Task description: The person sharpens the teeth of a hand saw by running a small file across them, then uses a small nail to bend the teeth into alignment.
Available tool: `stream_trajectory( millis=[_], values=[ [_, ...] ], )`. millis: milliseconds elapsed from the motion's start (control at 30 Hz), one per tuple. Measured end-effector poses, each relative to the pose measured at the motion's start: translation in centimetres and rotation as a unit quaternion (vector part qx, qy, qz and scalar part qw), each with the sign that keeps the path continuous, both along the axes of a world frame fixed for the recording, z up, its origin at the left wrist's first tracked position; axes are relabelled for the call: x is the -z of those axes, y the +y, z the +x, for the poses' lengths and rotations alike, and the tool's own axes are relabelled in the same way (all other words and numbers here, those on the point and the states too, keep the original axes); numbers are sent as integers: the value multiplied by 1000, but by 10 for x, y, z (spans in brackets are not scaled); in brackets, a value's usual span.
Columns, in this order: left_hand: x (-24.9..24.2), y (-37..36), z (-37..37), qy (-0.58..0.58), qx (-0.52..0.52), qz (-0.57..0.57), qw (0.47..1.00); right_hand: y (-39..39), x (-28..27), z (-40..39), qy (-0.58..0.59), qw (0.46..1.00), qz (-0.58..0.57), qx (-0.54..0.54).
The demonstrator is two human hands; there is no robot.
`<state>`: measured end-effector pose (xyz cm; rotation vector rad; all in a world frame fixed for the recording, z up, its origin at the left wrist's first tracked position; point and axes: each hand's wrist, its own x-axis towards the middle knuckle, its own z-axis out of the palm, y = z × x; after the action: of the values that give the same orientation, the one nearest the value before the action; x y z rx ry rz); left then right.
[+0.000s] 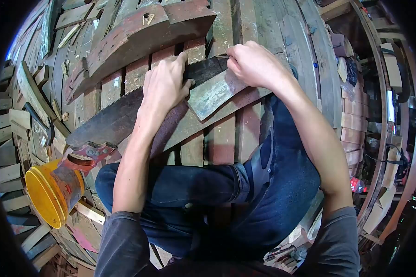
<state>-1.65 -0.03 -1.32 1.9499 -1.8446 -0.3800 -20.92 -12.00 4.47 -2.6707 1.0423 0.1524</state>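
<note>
A long hand saw (108,116) lies slantwise with its teeth facing up and away, its red handle (90,154) at the lower left. My left hand (166,83) rests over the middle of the blade, fingers bent, thumb toward a short board. That pale short board (215,94) lies against the blade's near side, on top of a longer reddish plank (171,124). Near the blade's far right end, my right hand (254,64) is closed at the blade edge and the board; what lies inside its fingers is hidden.
Beyond the saw stands a curved, notched wooden beam (138,41). A yellow bucket (46,196) lies tilted at the lower left. Wood scraps and a dark curved tool (46,125) are at the left. Stacked wood blocks (353,122) and a wooden frame (379,92) stand at the right.
</note>
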Motion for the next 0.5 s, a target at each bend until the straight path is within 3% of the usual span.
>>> stream_trajectory(
  millis=[267, 500],
  values=[
    [3, 1, 0, -2, 8, -32, 999, 6, -8, 2, 16, 999, -44, -9],
    [-2, 2, -1, -7, 7, -18, 1000, 11, 0, 6, -7, 989, -111, -98]
  ],
)
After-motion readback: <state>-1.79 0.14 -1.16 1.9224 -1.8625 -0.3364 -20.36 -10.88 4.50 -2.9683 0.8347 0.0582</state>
